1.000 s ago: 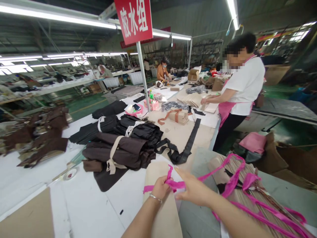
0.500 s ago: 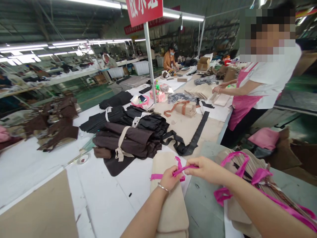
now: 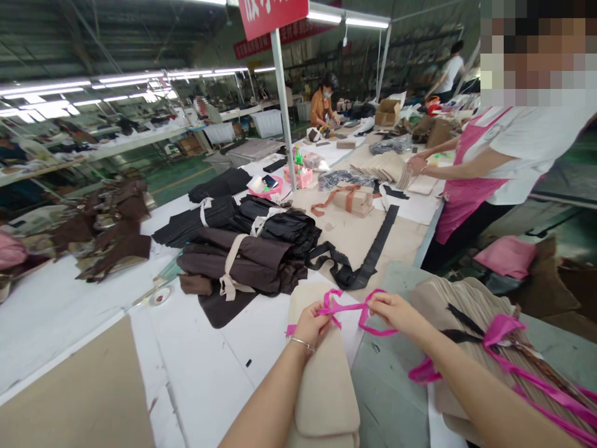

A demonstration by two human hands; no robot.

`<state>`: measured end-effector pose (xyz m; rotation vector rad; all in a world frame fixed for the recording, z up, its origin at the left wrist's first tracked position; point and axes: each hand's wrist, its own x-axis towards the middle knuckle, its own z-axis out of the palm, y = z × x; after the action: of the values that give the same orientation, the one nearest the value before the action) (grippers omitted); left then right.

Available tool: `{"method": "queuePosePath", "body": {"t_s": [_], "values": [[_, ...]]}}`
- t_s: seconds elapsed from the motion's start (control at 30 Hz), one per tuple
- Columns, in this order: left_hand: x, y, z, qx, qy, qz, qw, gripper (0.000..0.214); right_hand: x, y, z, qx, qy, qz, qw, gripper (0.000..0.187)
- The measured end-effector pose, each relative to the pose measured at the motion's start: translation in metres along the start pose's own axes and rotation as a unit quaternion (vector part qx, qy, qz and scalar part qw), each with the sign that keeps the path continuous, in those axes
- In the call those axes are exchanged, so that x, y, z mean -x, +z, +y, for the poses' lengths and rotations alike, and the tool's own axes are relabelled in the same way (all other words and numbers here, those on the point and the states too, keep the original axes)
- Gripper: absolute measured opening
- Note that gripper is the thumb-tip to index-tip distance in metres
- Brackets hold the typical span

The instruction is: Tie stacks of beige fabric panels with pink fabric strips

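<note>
A pink fabric strip (image 3: 347, 307) stretches between my two hands above a stack of beige fabric pieces (image 3: 326, 392). My left hand (image 3: 313, 325), with a bracelet at the wrist, rests over the stack and pinches the strip. To the right of the stack, my right hand (image 3: 390, 312) grips the strip too, and a loop of it hangs below the fingers. Part of the strip lies across the stack's left edge. Beside my right forearm is a fanned bundle of beige pieces (image 3: 466, 298) with pink and black strips over it.
Tied bundles of dark brown fabric (image 3: 252, 258) and black fabric (image 3: 280, 233) lie ahead on the left. A black strip (image 3: 373, 255) curls beyond my hands. A metal post (image 3: 283, 106) rises from the table. A co-worker in a pink apron (image 3: 476, 174) stands at the right.
My hands have moved apart, drawing the pink strip out between them, and a loop now hangs from my right hand. A pink length over the right bundle has shifted away from its far end.
</note>
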<state>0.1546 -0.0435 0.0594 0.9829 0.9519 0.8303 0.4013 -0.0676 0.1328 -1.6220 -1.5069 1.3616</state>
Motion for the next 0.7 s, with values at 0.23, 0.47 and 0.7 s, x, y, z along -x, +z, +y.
{"method": "queuePosePath", "body": {"t_s": [0.23,0.47,0.7], "values": [[-0.004,0.012,0.002,-0.007,-0.001,0.012,1.000,0.042,-0.041,0.027,0.042,0.106,-0.021,0.175,0.979,0.023],[-0.012,0.018,0.005,-0.040,0.009,-0.002,0.999,0.047,-0.045,0.096,0.021,0.004,-0.090,0.114,0.989,0.022],[-0.011,0.016,0.008,-0.128,0.055,0.057,0.989,0.034,-0.028,0.099,0.024,-0.018,-0.109,0.044,0.993,0.015]]}}
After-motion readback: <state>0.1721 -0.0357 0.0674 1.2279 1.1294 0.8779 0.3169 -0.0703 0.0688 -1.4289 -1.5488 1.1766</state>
